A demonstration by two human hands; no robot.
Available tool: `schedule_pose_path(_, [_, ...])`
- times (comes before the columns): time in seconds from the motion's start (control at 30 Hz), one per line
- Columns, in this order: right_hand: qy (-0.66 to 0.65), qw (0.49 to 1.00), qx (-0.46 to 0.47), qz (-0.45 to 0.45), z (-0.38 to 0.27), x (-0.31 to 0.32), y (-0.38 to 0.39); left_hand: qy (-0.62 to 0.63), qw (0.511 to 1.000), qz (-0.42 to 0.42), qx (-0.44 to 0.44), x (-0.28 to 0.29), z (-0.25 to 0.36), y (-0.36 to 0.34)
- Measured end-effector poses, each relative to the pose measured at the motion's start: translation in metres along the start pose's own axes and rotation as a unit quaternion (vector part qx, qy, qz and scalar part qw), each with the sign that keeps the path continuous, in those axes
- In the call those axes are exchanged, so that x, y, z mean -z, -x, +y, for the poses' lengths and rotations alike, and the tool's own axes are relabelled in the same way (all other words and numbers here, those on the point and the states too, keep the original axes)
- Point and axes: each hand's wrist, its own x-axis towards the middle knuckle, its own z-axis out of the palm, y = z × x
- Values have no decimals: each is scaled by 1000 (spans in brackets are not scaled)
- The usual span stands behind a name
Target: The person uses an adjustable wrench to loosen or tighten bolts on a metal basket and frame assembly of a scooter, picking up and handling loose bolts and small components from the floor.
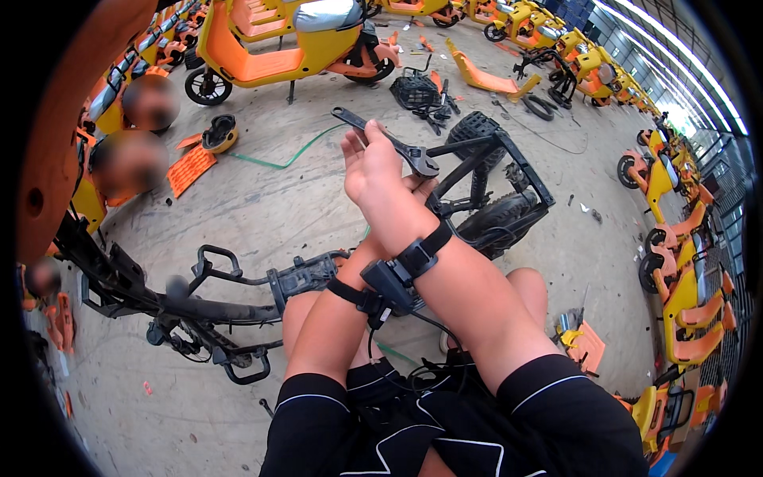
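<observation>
My forearms cross in front of me, the right one on top. An adjustable wrench [414, 158] slants above a black scooter frame [509, 147]. My right hand [373, 168] is at its handle, fingers curled and one digit over the metal. Just below the wrench's jaw, part of my left hand [423, 189] shows with bent fingers. The right forearm covers the rest of it, so what it grips is hidden. The frame lies on its side, its rear wheel [505, 215] beyond my hands and its front tube [230, 312] off to the left.
Yellow scooters [262, 56] stand in rows at the back and right. On the floor lie a helmet [220, 133], orange panels [191, 169], a green strap [278, 165], a black basket [415, 93], a loose tyre [539, 107] and tools with an orange piece [586, 347]. People are at the left.
</observation>
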Motion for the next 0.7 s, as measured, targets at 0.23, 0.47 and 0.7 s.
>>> schedule_pose_path(0.23, [-63,991,101,56,-6,9,-56,66,968,98,-223,-8,8,-14])
schedule_pose_path(0.47, [-69,996,61,10,0,-12,-40,166,986,-10,30,-2,-20,-5])
schedule_pose_path(0.7, [-87,991,-34,-98,-21,-18,7,177,983,12,-52,-2,-2,0])
